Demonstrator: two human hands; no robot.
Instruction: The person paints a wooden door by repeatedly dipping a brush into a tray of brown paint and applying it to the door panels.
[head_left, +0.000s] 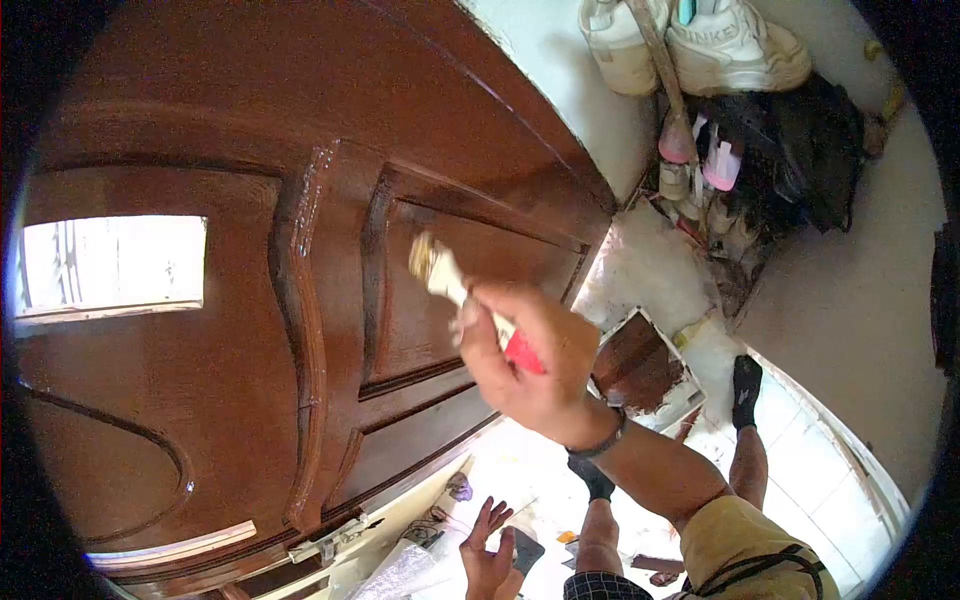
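My right hand point(535, 350) is closed round a paintbrush point(440, 272) with a white body and a red handle end. The brush's brown-stained bristles point up and left, in front of a recessed panel of a glossy dark brown door point(335, 270); whether they touch it cannot be told. Low in the view, my left hand point(487, 555) is held with its fingers spread, holding nothing, over the floor and below the door's edge.
A tray point(650, 365) with brown paint stands on the floor near my feet. White shoes point(735, 50), a black bag point(810, 150) and assorted items are at the upper right. Clear plastic point(395, 575), cables and small items lie at the bottom.
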